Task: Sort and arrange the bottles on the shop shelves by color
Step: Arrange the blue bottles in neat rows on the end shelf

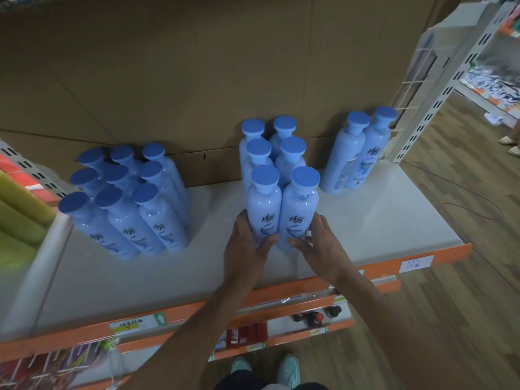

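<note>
Together left hand [247, 249], right hand [323, 247] clasp front bottle pair [267, 209].

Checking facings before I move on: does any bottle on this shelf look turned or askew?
Yes: in the right-hand pair, the left bottle shows its back label outward, while its neighbour shows the logo. Nothing looks tipped or spilled.

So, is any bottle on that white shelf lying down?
No, all the blue bottles on the shelf stand upright in three groups.
</note>
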`<state>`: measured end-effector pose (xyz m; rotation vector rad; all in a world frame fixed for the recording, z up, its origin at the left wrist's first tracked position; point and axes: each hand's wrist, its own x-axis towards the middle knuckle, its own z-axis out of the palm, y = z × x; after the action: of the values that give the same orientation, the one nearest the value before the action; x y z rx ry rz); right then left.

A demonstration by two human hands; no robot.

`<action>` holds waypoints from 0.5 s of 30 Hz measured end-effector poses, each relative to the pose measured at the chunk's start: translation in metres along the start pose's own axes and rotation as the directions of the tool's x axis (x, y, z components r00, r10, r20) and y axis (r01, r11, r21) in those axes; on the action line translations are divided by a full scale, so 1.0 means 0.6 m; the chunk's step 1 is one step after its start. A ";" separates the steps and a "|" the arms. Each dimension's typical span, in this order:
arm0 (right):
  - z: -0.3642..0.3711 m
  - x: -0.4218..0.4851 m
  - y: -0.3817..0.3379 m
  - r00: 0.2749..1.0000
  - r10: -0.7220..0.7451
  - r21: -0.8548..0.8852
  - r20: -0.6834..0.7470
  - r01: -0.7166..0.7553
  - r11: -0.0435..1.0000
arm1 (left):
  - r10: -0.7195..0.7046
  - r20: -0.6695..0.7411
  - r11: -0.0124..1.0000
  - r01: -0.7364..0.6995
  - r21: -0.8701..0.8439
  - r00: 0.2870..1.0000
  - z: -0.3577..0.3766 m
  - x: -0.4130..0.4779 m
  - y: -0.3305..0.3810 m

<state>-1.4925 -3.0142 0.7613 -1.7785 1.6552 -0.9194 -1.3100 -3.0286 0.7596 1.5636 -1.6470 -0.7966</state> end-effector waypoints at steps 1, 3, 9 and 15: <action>0.001 0.004 -0.001 1.000 -0.003 0.001 0.000 0.003 1.000 | 0.001 0.006 1.000 -0.001 -0.002 1.000 -0.002 0.004 -0.001; 0.000 0.013 -0.006 1.000 -0.001 0.003 0.012 0.001 1.000 | -0.001 0.033 1.000 0.001 -0.002 0.999 -0.007 0.013 -0.002; -0.002 0.026 -0.013 1.000 0.009 0.006 0.009 -0.009 1.000 | 0.026 0.046 0.998 -0.028 0.058 0.999 -0.008 0.018 -0.005; -0.001 0.029 -0.006 0.999 0.022 -0.053 0.038 -0.020 0.998 | -0.012 0.114 0.991 -0.003 0.132 0.993 -0.016 0.018 -0.008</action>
<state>-1.4906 -3.0310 0.7668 -1.7994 1.6847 -0.8340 -1.2994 -3.0394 0.7618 1.6387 -1.8118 -0.8073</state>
